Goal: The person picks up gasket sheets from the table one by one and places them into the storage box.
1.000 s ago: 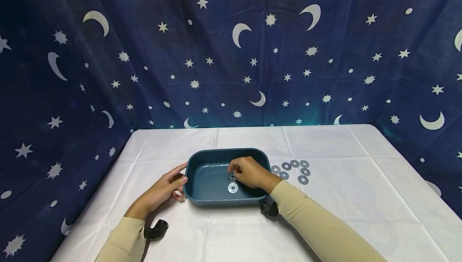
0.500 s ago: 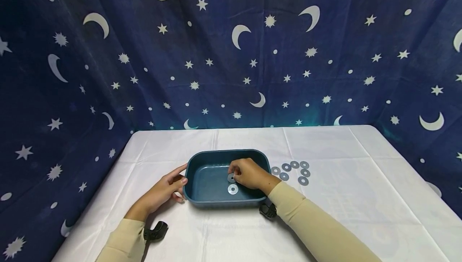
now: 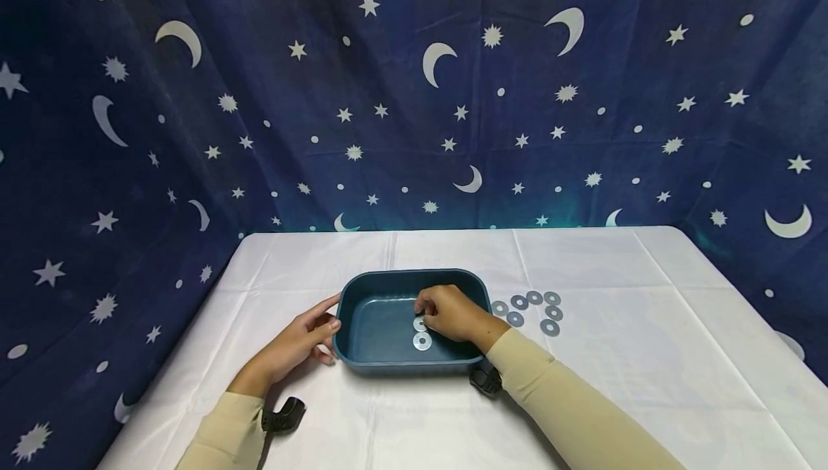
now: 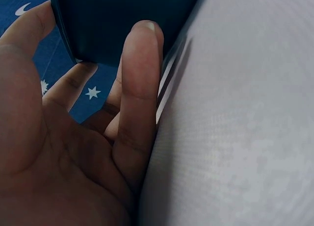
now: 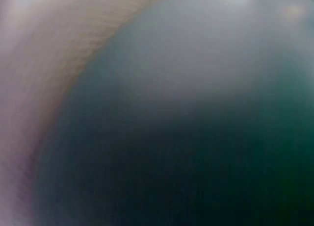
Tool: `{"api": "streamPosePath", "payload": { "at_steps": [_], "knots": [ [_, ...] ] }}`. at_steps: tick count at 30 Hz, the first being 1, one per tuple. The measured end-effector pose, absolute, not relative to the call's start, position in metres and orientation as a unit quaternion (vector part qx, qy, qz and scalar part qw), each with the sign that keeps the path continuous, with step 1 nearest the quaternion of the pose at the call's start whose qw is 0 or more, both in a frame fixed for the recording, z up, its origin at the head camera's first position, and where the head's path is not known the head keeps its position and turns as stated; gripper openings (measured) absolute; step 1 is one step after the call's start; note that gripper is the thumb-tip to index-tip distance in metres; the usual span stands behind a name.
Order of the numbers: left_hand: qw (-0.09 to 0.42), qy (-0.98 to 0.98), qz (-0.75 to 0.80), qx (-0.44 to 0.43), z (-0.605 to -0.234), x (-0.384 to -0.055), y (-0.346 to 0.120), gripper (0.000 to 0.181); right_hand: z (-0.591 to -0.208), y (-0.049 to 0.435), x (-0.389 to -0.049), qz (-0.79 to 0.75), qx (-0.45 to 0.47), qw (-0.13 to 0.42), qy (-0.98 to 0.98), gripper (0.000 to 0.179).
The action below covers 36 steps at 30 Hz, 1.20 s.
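Note:
A dark teal rectangular bin (image 3: 375,330) stands on the white-covered table. My left hand (image 3: 291,344) rests against its left end, thumb at the rim and the other fingers loosely spread along the outside; the left wrist view shows these fingers (image 4: 142,69) nearly straight. Inside the bin, my right hand (image 3: 453,313) has its fingers curled, thumb and fingertips pinching the edge of a flat metal washer (image 3: 417,325). That washer sits near the bin's floor, partly hidden by the fingers. Just in front of it another washer (image 3: 417,342) lies flat.
Several grey washers (image 3: 545,329) lie loose on the table (image 3: 621,355), right of the bin. A black wrist camera (image 3: 284,416) is strapped to the left forearm, another (image 3: 485,378) to the right. A dark blue star-and-moon cloth (image 3: 388,168) hangs behind. The right wrist view is blurred.
In the bin, the washer at my right fingertips has turned from dark to bright as its tilt changed. Both hands keep almost the same place; the head view has shifted slightly.

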<state>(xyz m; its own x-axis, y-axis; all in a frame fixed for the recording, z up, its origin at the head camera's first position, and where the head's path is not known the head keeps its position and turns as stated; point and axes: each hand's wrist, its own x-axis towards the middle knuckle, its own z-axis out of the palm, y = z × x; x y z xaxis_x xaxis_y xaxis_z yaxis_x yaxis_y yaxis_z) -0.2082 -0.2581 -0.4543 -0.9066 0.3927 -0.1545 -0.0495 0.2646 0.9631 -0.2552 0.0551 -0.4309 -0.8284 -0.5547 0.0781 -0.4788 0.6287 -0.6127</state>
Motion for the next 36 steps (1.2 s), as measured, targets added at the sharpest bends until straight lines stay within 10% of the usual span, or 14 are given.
{"api": "streamPosePath", "payload": {
  "at_steps": [13, 36],
  "knots": [
    [0.19, 0.772, 0.598, 0.104, -0.457, -0.21, -0.257, 0.072, -0.399, 0.082, -0.222, -0.326, -0.302, -0.134, 0.886, 0.007],
    [0.183, 0.776, 0.594, 0.107, -0.455, -0.206, -0.257, 0.071, -0.396, 0.19, -0.202, -0.326, -0.218, -0.202, 0.897, 0.016]
  ]
}}
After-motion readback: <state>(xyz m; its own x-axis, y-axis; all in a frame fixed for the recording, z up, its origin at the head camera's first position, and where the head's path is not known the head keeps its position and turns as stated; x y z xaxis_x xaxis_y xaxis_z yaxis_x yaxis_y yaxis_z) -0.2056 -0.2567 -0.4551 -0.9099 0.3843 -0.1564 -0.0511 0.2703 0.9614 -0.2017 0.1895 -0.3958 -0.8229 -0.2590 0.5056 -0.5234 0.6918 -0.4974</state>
